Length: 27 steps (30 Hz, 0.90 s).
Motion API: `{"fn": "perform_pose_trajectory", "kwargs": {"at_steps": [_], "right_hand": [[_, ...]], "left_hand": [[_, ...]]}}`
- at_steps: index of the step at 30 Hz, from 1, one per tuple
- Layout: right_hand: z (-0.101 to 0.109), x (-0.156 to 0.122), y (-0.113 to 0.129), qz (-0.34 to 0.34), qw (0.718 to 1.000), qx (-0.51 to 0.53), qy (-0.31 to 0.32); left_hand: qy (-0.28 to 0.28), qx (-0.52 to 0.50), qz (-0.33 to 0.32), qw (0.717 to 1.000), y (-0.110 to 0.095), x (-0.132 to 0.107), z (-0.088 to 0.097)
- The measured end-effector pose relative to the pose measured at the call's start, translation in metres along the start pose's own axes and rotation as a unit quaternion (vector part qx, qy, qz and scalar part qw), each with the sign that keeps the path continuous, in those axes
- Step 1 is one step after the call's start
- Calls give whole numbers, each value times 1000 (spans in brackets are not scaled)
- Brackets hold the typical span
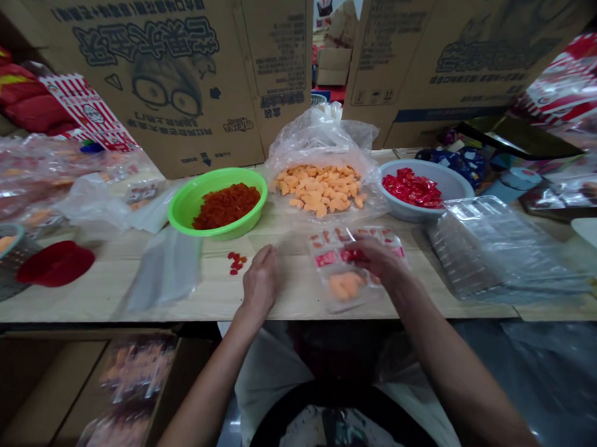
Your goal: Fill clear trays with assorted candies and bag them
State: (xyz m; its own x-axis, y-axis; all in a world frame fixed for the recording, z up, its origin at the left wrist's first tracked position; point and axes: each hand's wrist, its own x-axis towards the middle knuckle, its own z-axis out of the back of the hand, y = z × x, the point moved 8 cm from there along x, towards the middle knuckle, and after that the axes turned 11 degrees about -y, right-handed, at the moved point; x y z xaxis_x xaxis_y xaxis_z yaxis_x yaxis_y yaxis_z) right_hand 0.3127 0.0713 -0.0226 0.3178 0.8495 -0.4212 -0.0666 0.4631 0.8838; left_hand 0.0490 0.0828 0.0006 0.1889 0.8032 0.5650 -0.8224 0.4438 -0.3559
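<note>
My left hand [261, 279] hovers over the table right of a few loose red pieces [237, 262], its fingers curled together. A blurred, see-through film seems to lie beside its fingertips, but I cannot tell if they hold it. My right hand [376, 258] reaches over a clear plastic tray [340, 307], fingers smeared by motion near the red packets [325, 259]. Orange pieces [346, 285] fill the tray's near compartment, with small reddish pieces along its far side. Behind it, more orange pieces [321, 187] spill from a clear bag [319, 139].
A green bowl [178, 213] holds dark orange-red pieces; a grey-blue bowl [459, 187] holds red packets. Stacked clear trays [494, 246] stand right, flat plastic bags [165, 267] and a red scoop [55, 264] left. Cardboard boxes [194, 135] wall the back. An open carton [48, 403] sits below left.
</note>
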Motion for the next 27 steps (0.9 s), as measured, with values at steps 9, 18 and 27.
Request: {"fn": "perform_pose_trajectory", "kwargs": {"at_steps": [9, 18, 27], "right_hand": [[-35, -95, -13, -94, 942, 90, 309], [-4, -52, -36, -114, 986, 75, 100], [-15, -43, -25, -49, 995, 84, 2]], "left_hand": [[107, -101, -169, 975, -57, -4, 4], [78, -256, -204, 942, -68, 1, 29], [126, -113, -316, 934, -96, -28, -2]]}}
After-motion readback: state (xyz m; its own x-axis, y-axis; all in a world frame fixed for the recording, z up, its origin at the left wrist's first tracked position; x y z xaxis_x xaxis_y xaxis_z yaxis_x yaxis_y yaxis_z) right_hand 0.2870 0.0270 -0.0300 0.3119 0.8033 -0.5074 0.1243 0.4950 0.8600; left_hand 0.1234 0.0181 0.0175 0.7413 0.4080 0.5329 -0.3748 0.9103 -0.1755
